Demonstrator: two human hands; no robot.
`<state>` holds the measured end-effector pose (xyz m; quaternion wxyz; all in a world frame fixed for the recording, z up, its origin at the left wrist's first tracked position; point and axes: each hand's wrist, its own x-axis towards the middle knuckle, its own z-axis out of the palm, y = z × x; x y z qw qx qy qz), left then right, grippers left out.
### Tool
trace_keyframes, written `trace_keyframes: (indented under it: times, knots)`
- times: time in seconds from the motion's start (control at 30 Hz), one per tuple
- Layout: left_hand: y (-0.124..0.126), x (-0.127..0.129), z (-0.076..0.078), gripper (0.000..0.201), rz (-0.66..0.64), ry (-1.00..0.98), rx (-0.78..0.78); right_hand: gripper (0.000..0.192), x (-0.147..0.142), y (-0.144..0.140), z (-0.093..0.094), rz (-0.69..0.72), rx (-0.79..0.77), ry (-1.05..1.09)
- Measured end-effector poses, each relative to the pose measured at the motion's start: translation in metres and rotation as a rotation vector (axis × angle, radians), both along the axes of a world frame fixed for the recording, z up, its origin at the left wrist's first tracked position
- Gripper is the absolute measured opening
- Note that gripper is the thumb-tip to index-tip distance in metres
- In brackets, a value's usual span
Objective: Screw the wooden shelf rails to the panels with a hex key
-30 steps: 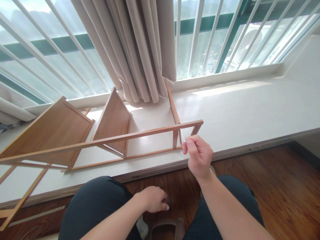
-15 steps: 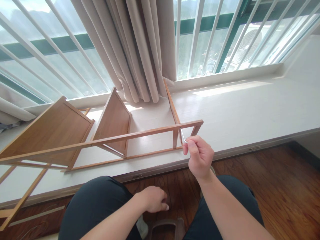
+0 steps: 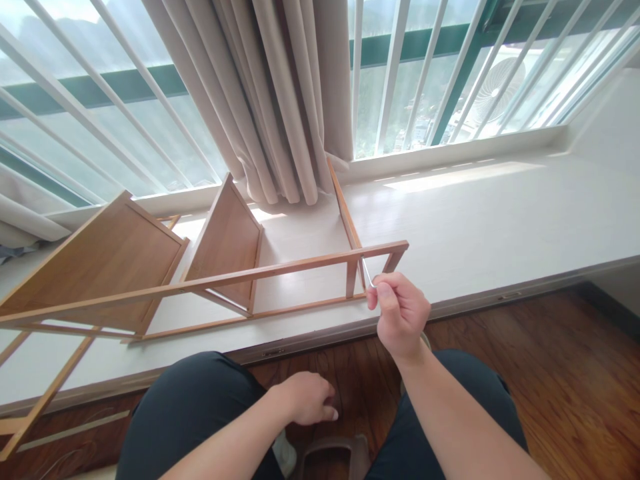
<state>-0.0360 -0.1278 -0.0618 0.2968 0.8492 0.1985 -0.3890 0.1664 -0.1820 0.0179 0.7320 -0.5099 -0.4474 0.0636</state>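
Observation:
A bamboo shelf frame [image 3: 210, 283] lies on its side on the white window ledge [image 3: 490, 220], with two panels [image 3: 95, 267] standing up inside it. My right hand [image 3: 400, 313] pinches a thin metal key [image 3: 368, 273] whose tip meets the frame's top rail near its right end. My left hand [image 3: 305, 398] rests low between my knees with the fingers curled; whether it holds anything is hidden.
Beige curtains [image 3: 280, 100] hang behind the frame, touching its back rail. White window bars [image 3: 420, 67] run across the glass. A dark wooden floor [image 3: 560, 373] lies below the ledge, and a brown stool edge [image 3: 330, 453] shows under my legs.
My right hand and the key shifted very slightly right and down. The frame and my left hand stayed put.

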Motion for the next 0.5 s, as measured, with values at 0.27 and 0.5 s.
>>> trace_keyframes:
  times: [0.27, 0.5]
  knots:
    - [-0.0009, 0.0002, -0.0012, 0.037, -0.008, 0.001, 0.004, 0.024, 0.0006, 0.0002, -0.0013, 0.005, 0.0, -0.005]
    - [-0.0008, -0.0004, -0.0027, 0.036, -0.007, 0.0, -0.003, 0.025, 0.0002, 0.0004, -0.0013, -0.007, -0.011, -0.01]
